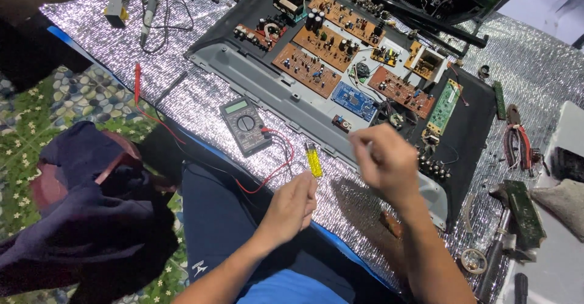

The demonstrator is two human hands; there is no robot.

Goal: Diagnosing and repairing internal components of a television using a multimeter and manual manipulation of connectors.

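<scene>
- I see a counter wrapped in crinkled silver foil sheet, with a blue strip running along its near edge; it fills most of the view.
- Off the counter's left edge lies a floor covering printed with pebbles and small white flowers, and a heap of dark blue cloth sits on it.
- Across the middle of the counter, reaching toward the far edge, lies a large opened device chassis, grey and black, carrying several brown circuit boards, one small blue board and a narrow green board.
- My right hand is raised over the chassis's near right part, fingers curled tightly together; it is blurred, and I cannot tell what, if anything, it pinches.
- My left hand rests at the near edge, fingers folded loosely inward, fingertips just beside a lighter.
- A grey multimeter lies left of the chassis, with red leads looping toward the near edge and a red probe further left.
- Pliers with red handles lie near the right edge.
- A soldering iron with its coiled cord rests by the far left corner.
- The yellow lighter lies flat on the foil between my hands, close to the chassis's near rim.
</scene>
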